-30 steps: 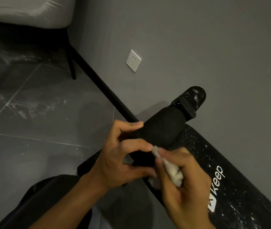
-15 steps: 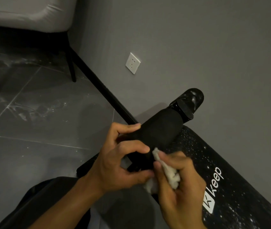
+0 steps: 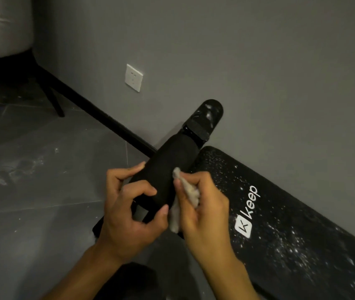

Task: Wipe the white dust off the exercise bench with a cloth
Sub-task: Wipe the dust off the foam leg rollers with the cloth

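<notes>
Right hand (image 3: 202, 211) pinches a crumpled white cloth (image 3: 186, 191) against the black foam roller (image 3: 167, 172); left hand (image 3: 128, 211), just beside it, grips that roller's near end. Beyond the right hand's knuckles lies the dust-speckled bench pad (image 3: 291, 230)

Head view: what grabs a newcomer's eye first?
Centre frame, the left hand grips the black foam roller while the right hand pinches a white cloth against it. To the right, the bench pad with its white Keep logo is speckled with dust.
</notes>
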